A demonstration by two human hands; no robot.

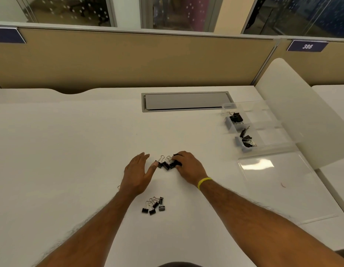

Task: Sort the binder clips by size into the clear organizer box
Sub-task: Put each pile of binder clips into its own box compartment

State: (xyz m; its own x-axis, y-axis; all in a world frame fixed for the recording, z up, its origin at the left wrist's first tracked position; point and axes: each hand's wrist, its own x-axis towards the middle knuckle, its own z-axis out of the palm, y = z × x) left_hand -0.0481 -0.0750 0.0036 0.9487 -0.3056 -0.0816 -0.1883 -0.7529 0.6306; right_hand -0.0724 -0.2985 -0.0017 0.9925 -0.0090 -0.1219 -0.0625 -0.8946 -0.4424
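Clips (168,163) bunched on table (71,141); left hand (137,174), grip released; right hand (186,166) grasping some; an overfull handful could spill.

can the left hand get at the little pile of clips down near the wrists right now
Probably yes. The small pile lies bare on the desk just beside the left wrist; the left hand is open and holds nothing, so it need only draw back.

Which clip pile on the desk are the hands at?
The far pile: the right hand curls its fingers over it and the open left hand flanks it. The near pile lies untouched between the forearms.
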